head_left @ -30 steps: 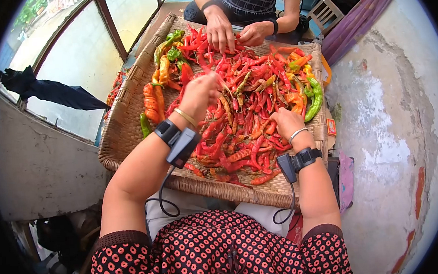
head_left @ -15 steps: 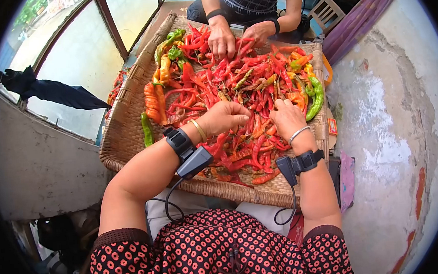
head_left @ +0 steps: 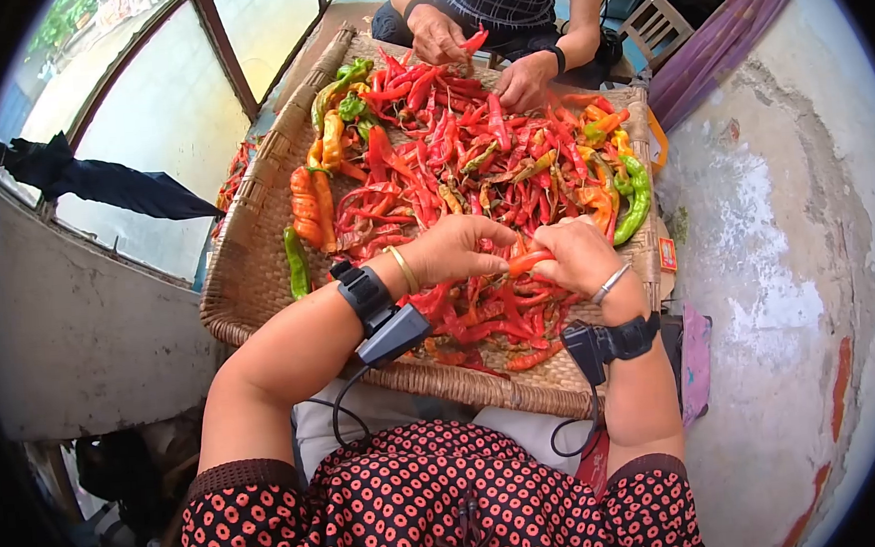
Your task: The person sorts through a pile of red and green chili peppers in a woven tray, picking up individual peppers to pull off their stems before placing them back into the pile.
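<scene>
A wide woven basket lies before me, heaped with red peppers. Over the near middle of the heap, my right hand is closed on an orange-red pepper. The tip of that pepper points left, towards my left hand, whose thumb and fingers are curved and apart beside it, with nothing visible between them. Green peppers and orange peppers rest along the basket's left side, and a long green pepper curves at the right.
Across the basket sits another person; one of their hands holds a red pepper and the other touches the heap. A folded dark umbrella hangs by the window at left. A rough wall stands at right.
My right hand has moved slightly down and now holds an orange-red pepper. My left hand has opened and shifted slightly. The other person's hand has lifted a red pepper from the heap.
</scene>
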{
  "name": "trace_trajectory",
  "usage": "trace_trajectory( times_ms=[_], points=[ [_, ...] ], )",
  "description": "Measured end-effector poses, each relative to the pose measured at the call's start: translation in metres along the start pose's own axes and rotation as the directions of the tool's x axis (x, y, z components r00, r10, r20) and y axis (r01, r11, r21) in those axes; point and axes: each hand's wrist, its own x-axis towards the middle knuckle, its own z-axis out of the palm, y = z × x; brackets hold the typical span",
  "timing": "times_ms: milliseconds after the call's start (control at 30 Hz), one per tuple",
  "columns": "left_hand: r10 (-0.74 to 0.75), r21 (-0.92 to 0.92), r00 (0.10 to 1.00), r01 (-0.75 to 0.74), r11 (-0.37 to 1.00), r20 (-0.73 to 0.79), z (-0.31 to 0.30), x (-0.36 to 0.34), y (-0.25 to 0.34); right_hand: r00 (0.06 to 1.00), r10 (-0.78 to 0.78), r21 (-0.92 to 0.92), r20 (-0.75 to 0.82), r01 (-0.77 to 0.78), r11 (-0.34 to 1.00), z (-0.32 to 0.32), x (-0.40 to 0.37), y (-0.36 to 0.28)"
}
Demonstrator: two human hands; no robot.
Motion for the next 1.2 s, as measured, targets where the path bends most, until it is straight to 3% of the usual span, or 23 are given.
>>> trace_trajectory(
  times_ms=[67, 133, 200, 233, 267, 333, 367, 400, 467, 533, 567, 633, 667, 733, 800, 833, 867, 900, 933, 1000, 1033, 1200],
  points=[
    [0.195, 0.073, 0.981, -0.196, 0.978, 0.013, 0.002, 0.0, 0.008, 0.998, -0.058, 0.094, -0.036, 0.061, 0.994, 0.004, 0.003, 0.001],
    [0.109, 0.057, 0.993, -0.112, 0.992, 0.045, 0.0, -0.001, 0.016, 0.998, -0.04, 0.379, 0.055, 0.016, 0.925, 0.003, 0.003, -0.002],
    [-0.136, 0.03, 0.982, 0.133, 0.991, 0.132, -0.004, -0.001, 0.02, 0.994, -0.066, 0.428, 0.089, 0.021, 0.904, 0.003, 0.003, 0.001],
    [-0.185, -0.101, 0.974, 0.199, 0.975, 0.134, -0.005, -0.001, 0.022, 0.993, -0.002, 0.586, 0.116, -0.067, 0.808, 0.003, 0.003, 0.002],
    [-0.186, -0.101, 0.973, 0.2, 0.975, 0.135, -0.005, -0.001, 0.018, 0.986, 0.056, 0.72, 0.154, -0.151, 0.678, 0.003, 0.004, 0.005],
    [-0.19, -0.21, 0.961, 0.232, 0.95, 0.203, -0.011, 0.0, 0.011, 0.979, 0.085, 0.761, 0.184, -0.197, 0.618, 0.001, 0.004, 0.013],
    [-0.273, -0.27, 0.937, 0.327, 0.906, 0.217, -0.015, 0.0, 0.009, 0.985, 0.168, 0.727, 0.038, -0.142, 0.671, 0.004, 0.005, 0.018],
    [-0.272, -0.271, 0.937, 0.326, 0.906, 0.217, -0.02, -0.001, 0.012, 0.965, 0.236, 0.681, -0.114, -0.097, 0.725, 0.007, 0.006, 0.023],
    [-0.36, -0.391, 0.931, 0.355, 0.849, 0.064, -0.032, -0.003, 0.015, 0.948, 0.302, 0.63, -0.097, -0.176, 0.756, 0.013, 0.004, 0.041],
    [-0.3, -0.469, 0.946, 0.212, 0.857, -0.12, -0.047, -0.001, 0.011, 0.972, 0.195, 0.216, 0.134, -0.22, 0.951, 0.018, 0.002, 0.049],
    [-0.288, -0.56, 0.933, 0.124, 0.819, -0.215, -0.053, 0.0, 0.007, 0.933, 0.227, 0.112, 0.279, -0.266, 0.957, 0.022, 0.0, 0.049],
    [-0.28, -0.685, 0.875, -0.078, 0.724, -0.396, -0.06, 0.002, 0.006, 0.907, 0.247, 0.019, 0.341, -0.269, 0.963, 0.027, 0.001, 0.038],
    [-0.281, -0.685, 0.875, -0.076, 0.724, -0.395, -0.059, 0.002, 0.006, 0.876, 0.272, -0.075, 0.398, -0.265, 0.961, 0.029, 0.002, 0.034],
    [-0.463, -0.77, 0.738, -0.119, 0.627, -0.491, -0.055, 0.001, 0.007, 0.877, 0.271, -0.118, 0.398, -0.244, 0.963, 0.036, 0.004, 0.033],
    [-0.456, -0.766, 0.76, -0.085, 0.637, -0.463, -0.046, 0.001, 0.001, 0.867, 0.277, -0.108, 0.414, -0.255, 0.961, 0.035, 0.007, 0.033],
    [-0.428, -0.651, 0.817, 0.088, 0.754, -0.387, -0.039, 0.003, 0.002, 0.867, 0.277, -0.107, 0.414, -0.256, 0.961, 0.033, 0.007, 0.032],
    [-0.418, -0.489, 0.858, 0.239, 0.839, -0.298, -0.032, 0.004, 0.002, 0.91, 0.205, 0.048, 0.361, -0.238, 0.97, 0.028, 0.005, 0.031],
    [-0.325, -0.357, 0.92, 0.234, 0.904, -0.221, -0.025, 0.005, 0.001, 0.945, 0.141, 0.2, 0.295, -0.205, 0.958, 0.023, 0.004, 0.03],
    [-0.326, -0.358, 0.92, 0.235, 0.903, -0.219, -0.019, 0.005, 0.001, 0.944, 0.142, 0.2, 0.297, -0.207, 0.958, 0.019, 0.005, 0.026],
    [-0.272, -0.319, 0.961, 0.272, 0.908, 0.047, -0.006, 0.003, 0.006, 0.975, 0.071, 0.543, 0.211, -0.178, 0.821, 0.016, 0.008, 0.016],
    [-0.238, -0.408, 0.969, 0.241, 0.88, 0.06, 0.002, 0.002, 0.009, 0.982, 0.058, 0.592, 0.182, -0.157, 0.791, 0.021, 0.009, 0.015],
    [-0.225, -0.324, 0.974, 0.217, 0.921, 0.014, 0.004, 0.002, 0.005, 0.984, 0.039, 0.708, 0.176, -0.154, 0.69, 0.032, 0.013, 0.004]
  ],
)
